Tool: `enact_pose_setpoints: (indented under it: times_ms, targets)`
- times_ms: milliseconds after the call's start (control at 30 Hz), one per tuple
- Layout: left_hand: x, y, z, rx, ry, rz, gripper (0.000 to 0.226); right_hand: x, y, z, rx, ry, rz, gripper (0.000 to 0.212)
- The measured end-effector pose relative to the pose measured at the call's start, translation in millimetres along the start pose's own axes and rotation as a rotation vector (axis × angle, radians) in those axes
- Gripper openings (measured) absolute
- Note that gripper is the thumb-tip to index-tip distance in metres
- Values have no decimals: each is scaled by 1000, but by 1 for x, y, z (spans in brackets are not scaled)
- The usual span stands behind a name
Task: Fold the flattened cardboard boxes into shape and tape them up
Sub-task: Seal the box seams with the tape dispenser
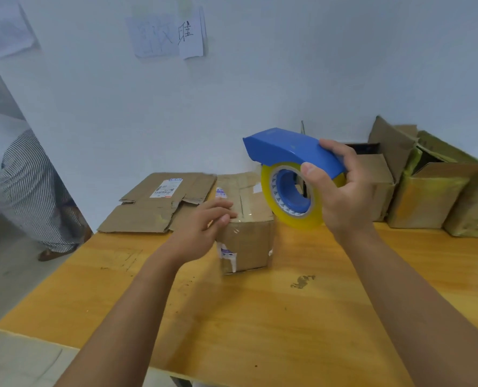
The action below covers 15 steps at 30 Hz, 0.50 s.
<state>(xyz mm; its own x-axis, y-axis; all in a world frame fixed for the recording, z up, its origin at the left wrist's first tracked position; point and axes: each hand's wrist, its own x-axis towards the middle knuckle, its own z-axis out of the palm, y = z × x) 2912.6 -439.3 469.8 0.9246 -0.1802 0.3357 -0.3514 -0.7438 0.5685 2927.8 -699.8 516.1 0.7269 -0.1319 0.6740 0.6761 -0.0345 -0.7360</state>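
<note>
- Right hand (344, 191) grips tape gun (291, 166), lifted above box (246, 219).
- Left hand (204, 227), fingers relaxed, rests on box top, mid-table near far edge.
- Advice: press the tape end flat, run along seam.

A sheet of paper (191, 37) is hanging on the wall and showing one handwritten black character, apparently "眭"; the faint strokes on the sheet beside it are not reading clearly. A white shipping label (165, 188) is lying on the flattened cardboard (159, 202), its barcodes and print staying too small to read.
</note>
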Motion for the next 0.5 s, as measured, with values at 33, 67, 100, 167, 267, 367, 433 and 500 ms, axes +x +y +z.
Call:
enact_pose_setpoints:
  times_ms: [33, 67, 100, 167, 267, 367, 433, 500]
  targets:
    - [-1, -3, -2, -10, 3, -1, 28, 1, 0, 0, 5, -17, 10, 44]
    - [-2, -5, -3, -10, 5, 4, 29, 2, 0, 0, 12, -37, 22, 44]
    - [-3, -7, -4, -5, 6, 12, 29, 3, 0, 0, 19, -59, 36, 43]
    - [-3, -8, -3, -10, 14, 17, 29, 5, 1, 2, 26, -102, 62, 42]
    - [-3, -7, 1, -124, 82, -61, 29, 8, 0, 6, 67, -161, 98, 44]
    - [-1, 1, 4, -266, 225, -192, 38, 11, 0, 10, 147, -198, 141, 45]
    - [2, 9, 4, -331, 336, -266, 44, 14, 1, 11, 192, -209, 171, 44]
    - [7, 18, 1, -398, 511, -318, 44, 16, 3, 10, 246, -226, 199, 44]
